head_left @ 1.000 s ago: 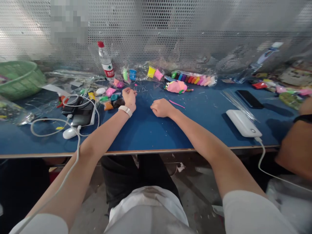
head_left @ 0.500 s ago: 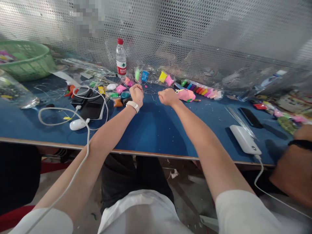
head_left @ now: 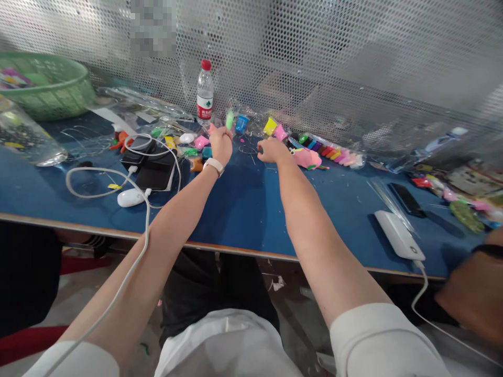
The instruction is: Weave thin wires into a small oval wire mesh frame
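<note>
I have the light green packet (head_left: 229, 120) just past the fingertips of the left hand (head_left: 222, 144), at one o'clock from it. Those fingers are bent; they overlap the packet's lower end in my view, so I cannot tell whether they grip it or only come close. A white wristband (head_left: 214, 167) circles that wrist.

Between the two hands, at three o'clock from the left one, I see a thin clear loop (head_left: 247, 151) lying on the table. The right hand (head_left: 272, 150) is curled inward with a small dark spot at its fingertips; I cannot make out whether it holds something.

Around the right hand I read a blue packet (head_left: 241, 124) at ten o'clock, a yellow packet (head_left: 270, 126) at twelve and a pink packet (head_left: 280, 132) at one. A pink clay figure (head_left: 308, 158) lies at three o'clock, partly behind the forearm, with a row of coloured clay (head_left: 334, 152) beyond it.

Farther out, I have an upright water bottle (head_left: 205, 94) at eleven o'clock from the left hand and a green basket (head_left: 73, 97) toward nine. A white power bank (head_left: 398, 235) sits at four o'clock from the right hand, on the blue table (head_left: 251, 214).
</note>
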`<state>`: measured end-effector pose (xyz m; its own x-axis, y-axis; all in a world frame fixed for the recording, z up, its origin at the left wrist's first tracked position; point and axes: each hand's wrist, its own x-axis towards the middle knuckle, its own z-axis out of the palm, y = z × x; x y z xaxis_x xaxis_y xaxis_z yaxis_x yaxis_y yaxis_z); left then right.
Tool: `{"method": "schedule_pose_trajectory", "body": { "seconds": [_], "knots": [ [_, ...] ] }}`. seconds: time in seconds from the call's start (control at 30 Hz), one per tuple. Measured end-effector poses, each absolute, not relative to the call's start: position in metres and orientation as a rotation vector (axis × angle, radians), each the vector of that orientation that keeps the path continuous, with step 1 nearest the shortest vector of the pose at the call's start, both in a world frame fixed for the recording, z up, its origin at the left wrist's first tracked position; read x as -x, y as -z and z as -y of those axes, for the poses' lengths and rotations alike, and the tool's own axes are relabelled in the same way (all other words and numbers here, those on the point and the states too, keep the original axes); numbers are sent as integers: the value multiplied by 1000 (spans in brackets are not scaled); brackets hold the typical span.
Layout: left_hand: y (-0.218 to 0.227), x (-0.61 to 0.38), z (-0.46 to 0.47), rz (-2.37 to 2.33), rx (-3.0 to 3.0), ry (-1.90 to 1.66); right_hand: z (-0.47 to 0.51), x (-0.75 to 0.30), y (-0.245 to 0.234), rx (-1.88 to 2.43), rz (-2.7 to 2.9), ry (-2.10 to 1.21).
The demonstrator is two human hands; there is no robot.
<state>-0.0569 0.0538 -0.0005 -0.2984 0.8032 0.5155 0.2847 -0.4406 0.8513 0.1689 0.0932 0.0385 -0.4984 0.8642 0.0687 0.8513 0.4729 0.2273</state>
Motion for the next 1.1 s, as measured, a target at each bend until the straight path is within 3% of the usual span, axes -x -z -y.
{"method": "schedule_pose_trajectory", "body": {
  "seconds": [0.17,0.3,0.8,1.1],
  "knots": [
    [-6,39,-29,-1619,-2402,-1083,-98,-172,-40,-1492,-2674,-395],
    [-9,30,-21,-1591,-2617,-840,-95,-166,-41,-1459,-2677,-422],
    [-15,41,-15,-1822,-2635,-597,-78,-167,-43,-1439,-2602,-485],
    [-13,45,-16,-1889,-2453,-760,-63,-202,-49,-1515,-2649,-507]
  ]
}}
